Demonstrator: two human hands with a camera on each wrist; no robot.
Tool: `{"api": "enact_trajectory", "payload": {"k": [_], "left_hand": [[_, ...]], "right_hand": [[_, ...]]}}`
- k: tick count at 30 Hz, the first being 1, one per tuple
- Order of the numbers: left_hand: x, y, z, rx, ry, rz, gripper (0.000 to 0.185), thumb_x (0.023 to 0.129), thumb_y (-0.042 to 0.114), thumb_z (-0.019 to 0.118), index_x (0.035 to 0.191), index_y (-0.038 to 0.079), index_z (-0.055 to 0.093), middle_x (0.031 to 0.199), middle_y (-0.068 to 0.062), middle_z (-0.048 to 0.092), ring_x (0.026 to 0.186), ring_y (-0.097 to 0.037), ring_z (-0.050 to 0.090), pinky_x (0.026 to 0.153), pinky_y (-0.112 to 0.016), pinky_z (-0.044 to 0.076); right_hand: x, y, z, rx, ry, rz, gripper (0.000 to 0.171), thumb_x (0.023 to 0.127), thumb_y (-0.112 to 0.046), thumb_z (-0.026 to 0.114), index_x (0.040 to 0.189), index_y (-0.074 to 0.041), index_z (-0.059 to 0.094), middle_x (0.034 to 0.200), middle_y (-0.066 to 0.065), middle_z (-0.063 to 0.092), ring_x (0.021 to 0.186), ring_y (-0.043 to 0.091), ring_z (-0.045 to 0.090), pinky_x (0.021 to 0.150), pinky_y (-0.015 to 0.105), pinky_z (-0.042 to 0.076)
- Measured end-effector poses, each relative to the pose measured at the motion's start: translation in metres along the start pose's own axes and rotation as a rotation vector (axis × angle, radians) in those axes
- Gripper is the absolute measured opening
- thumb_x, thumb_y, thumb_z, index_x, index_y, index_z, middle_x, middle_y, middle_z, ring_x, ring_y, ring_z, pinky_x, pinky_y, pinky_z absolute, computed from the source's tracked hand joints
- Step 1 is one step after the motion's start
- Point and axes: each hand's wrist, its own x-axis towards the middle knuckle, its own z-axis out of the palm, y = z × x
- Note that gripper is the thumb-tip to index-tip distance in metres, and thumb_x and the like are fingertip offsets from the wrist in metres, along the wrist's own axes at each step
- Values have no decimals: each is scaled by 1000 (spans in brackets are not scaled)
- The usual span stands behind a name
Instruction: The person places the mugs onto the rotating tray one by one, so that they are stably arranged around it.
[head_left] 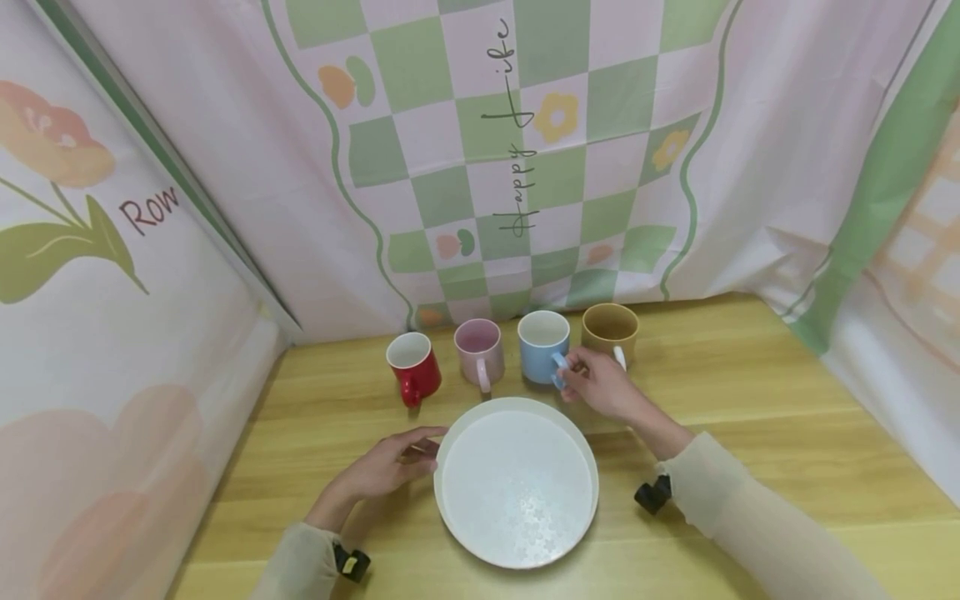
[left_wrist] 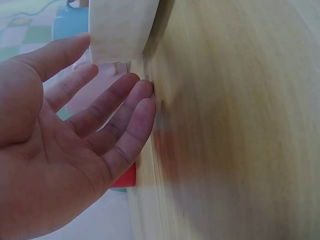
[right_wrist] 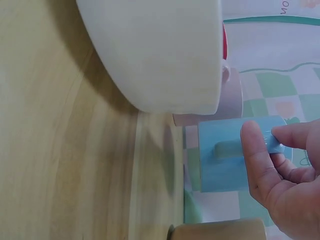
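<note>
In the head view a row of mugs stands at the back of the table: a red mug [head_left: 424, 375], a pink mug [head_left: 491, 360], a blue mug [head_left: 537, 358] and a brown mug [head_left: 600, 340]. My right hand [head_left: 602, 383] pinches the handle of the blue mug [right_wrist: 215, 175] between thumb and fingers. In front of the mugs lies a round white tray [head_left: 517, 475] with a raised rim. My left hand [head_left: 390, 462] is at the tray's left edge, fingers loosely bent and palm free in the left wrist view, fingertips right at the rim.
The wooden table [head_left: 750, 400] extends to both sides of the tray. Behind the mugs hangs a checkered cloth [head_left: 487, 167], and a printed cloth wall [head_left: 112, 375] borders the left side. Both sleeves carry small black wrist cameras [head_left: 652, 495].
</note>
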Motion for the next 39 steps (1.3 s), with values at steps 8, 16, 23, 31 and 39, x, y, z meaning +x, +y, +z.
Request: {"api": "enact_trajectory", "payload": {"k": [8,16,23,31,39], "left_hand": [[-1,2,0,7,-1,-2,50,101,20,59,149,14,46,132,-11,65,122,-29,62,106,-48,50],[-1,1,0,9,-2,5,49,101,20,59,149,13,46,131,-11,65,121,-28,62,106,-48,50],[-1,2,0,9,-2,3,50,101,19,59,148,13,46,133,-11,65,122,-29,61,107,-48,50],[-2,4,0,16,1,7,50,101,18,59,149,11,46,133,-12,64,122,-29,61,107,-48,50],[-2,3,0,20,5,11,50,101,18,59,149,12,46,132,-12,65,122,-29,62,107,-47,50]], "right_hand": [[-8,-8,-1,-12,-31,16,14,100,-10,58,105,3,57,98,22,67,75,19,72,71,36,63],[-15,-17,1,18,-41,7,14,99,-9,59,106,4,58,100,22,63,76,22,71,71,37,63],[-20,-23,3,28,-53,7,14,98,-8,60,105,4,58,100,22,63,75,21,71,68,28,63],[-24,-29,6,16,-96,-12,11,99,-11,60,103,-1,60,99,19,64,74,17,70,70,36,63],[-28,-32,11,19,-125,-13,12,99,-14,61,103,-3,60,97,19,66,75,17,69,72,37,63]]}}
